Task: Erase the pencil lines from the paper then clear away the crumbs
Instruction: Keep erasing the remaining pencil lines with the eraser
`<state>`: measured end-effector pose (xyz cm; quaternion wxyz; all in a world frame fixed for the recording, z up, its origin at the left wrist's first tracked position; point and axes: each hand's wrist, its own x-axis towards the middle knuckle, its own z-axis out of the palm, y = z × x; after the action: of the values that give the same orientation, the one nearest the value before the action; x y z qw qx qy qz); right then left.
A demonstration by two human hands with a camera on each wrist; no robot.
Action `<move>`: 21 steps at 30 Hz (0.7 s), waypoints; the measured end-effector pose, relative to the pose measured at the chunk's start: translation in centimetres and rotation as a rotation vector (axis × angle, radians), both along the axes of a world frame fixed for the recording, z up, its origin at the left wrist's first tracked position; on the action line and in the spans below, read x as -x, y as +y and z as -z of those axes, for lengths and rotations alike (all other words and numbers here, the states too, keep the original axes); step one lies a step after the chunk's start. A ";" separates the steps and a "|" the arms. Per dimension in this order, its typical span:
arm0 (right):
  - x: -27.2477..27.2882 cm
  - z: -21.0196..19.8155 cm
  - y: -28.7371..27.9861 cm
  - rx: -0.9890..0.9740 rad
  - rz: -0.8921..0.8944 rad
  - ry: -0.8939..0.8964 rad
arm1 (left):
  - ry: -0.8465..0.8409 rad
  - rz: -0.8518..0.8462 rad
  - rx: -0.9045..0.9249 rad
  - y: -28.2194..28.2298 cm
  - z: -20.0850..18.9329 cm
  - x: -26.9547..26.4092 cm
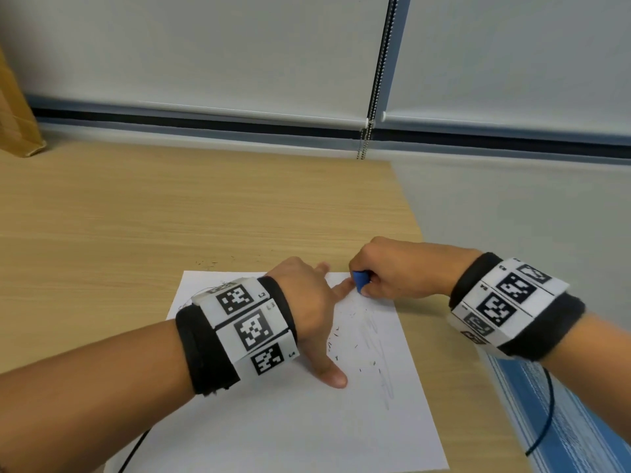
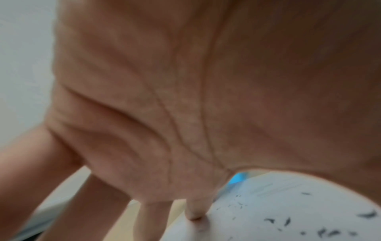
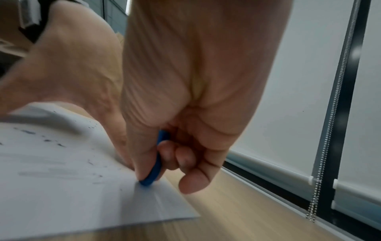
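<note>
A person's right hand (image 1: pixel 392 271) pinches a blue eraser (image 1: pixel 360 279) between thumb and curled fingers, its lower end pressed to the far right corner of the paper (image 1: pixel 290 421) on a wood-grain worktop (image 1: pixel 170 213); the left hand (image 1: pixel 309 302) lies spread and flat on the sheet just beside it, fingers straight, index tip almost touching the eraser, thumb (image 1: pixel 333 375) angled back toward the person.

The faint pencil lines (image 1: pixel 379 353) that remain run lengthwise down the sheet's right side, from near the eraser toward the person; they lie on the near side of the right hand, between it and the left thumb, so the next strokes would probably have to draw back along that axis; the right hand is the nearer, and the only one equipped.

Dark crumbs (image 1: pixel 341 339) are scattered across the same strip and a few lie on the worktop beyond the far edge; none appear cleared, so the sweeping seems yet to come.

Behind the worktop, white roller blinds (image 1: pixel 205 52) with a bead chain (image 1: pixel 370 107) cover a window; a cardboard box (image 1: pixel 17 121) stands at far left; a black cable (image 1: pixel 136 445) runs under the left arm.
</note>
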<state>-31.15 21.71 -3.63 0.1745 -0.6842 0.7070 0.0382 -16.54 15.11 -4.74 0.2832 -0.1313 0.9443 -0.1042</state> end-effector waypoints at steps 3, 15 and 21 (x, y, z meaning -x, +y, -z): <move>-0.2 -0.2 0.2 -0.092 -0.017 -0.003 | -0.055 -0.050 -0.010 0.2 -0.3 0.1; -0.5 0.2 0.0 0.025 0.006 -0.061 | -0.090 -0.130 -0.046 -0.3 -0.3 0.1; -1.8 1.4 0.8 0.035 -0.013 -0.065 | -0.119 -0.168 -0.064 -0.4 -0.5 0.3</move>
<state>-29.35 22.46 -4.98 0.1849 -0.6925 0.6973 0.0047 -16.86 14.71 -4.22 0.3506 -0.1943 0.9143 -0.0576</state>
